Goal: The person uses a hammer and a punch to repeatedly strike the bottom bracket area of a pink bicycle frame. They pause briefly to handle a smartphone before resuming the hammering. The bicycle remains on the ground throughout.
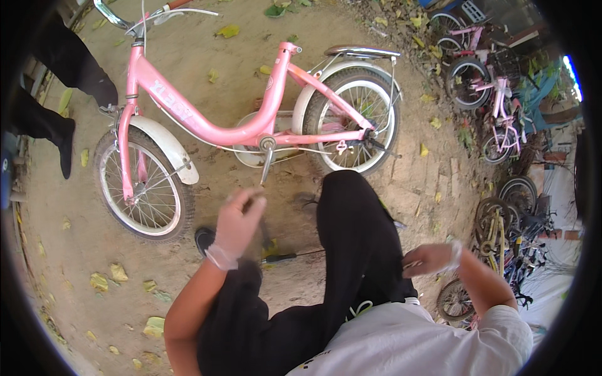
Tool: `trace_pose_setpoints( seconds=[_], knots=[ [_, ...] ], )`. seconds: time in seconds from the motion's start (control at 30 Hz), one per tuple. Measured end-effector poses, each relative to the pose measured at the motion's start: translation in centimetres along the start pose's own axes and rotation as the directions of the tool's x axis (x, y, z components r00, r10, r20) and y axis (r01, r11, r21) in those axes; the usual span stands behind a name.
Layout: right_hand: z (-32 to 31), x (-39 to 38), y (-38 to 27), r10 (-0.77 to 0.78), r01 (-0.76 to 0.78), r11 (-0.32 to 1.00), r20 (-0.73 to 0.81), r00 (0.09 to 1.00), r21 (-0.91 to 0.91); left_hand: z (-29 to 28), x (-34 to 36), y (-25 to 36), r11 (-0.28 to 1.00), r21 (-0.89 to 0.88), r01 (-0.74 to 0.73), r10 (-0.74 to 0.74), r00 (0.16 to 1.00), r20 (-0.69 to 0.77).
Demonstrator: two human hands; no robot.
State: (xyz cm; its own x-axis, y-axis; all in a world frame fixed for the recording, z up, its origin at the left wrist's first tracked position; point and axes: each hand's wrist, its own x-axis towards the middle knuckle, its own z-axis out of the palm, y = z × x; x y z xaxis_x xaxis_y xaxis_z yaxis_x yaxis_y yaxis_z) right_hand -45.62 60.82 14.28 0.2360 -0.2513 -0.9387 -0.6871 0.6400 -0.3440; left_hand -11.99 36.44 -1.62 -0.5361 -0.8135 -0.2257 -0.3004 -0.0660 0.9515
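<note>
A pink child's bicycle (188, 122) without a saddle stands side-on in front of me. My left hand (239, 219), in a thin pale glove, is raised by the lower end of its crank arm (268, 161). The fingers are bent together; whether they touch the crank or pinch something small, I cannot make out. Beside my bent knee, my right hand (429, 258), gloved too, has its fingers curled in, and what lies in them is hidden. On the ground below my left hand rests a tool with a black handle (279, 257) and a thin shaft.
Another person's dark-clad legs (69, 62) stand by the front wheel (141, 185). Several bicycles, including a pink one (498, 100) and a yellow-framed one (498, 241), crowd the right edge. Yellow leaves (153, 327) dot the dirt ground. Bricks (407, 182) lie near the rear wheel (357, 119).
</note>
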Motion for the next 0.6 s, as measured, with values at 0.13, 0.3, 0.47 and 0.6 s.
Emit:
trace_pose_setpoints(
  seconds=[0.13,0.3,0.47,0.6],
  knots=[
    [-6.6,-1.9,-0.4,-0.024,0.026,1.000,-0.534,0.845,-0.004,-1.5,5.3,-2.6,0.879,0.444,-0.175,0.195,0.981,0.002],
    [-12.6,2.7,1.0,0.027,0.086,0.988,-0.692,0.721,0.128,-0.4,12.8,-2.9,0.467,0.699,-0.541,0.412,0.833,0.369],
    [-12.4,10.3,5.3,-0.103,-0.052,0.969,-0.588,0.802,-0.241,1.7,17.6,-2.8,0.318,0.673,-0.668,0.302,0.744,0.596],
    [-7.2,16.3,9.5,-0.009,-0.125,0.960,-0.474,0.881,-0.251,2.2,18.8,-2.7,0.246,0.620,-0.745,0.272,0.667,0.694]
  ],
)
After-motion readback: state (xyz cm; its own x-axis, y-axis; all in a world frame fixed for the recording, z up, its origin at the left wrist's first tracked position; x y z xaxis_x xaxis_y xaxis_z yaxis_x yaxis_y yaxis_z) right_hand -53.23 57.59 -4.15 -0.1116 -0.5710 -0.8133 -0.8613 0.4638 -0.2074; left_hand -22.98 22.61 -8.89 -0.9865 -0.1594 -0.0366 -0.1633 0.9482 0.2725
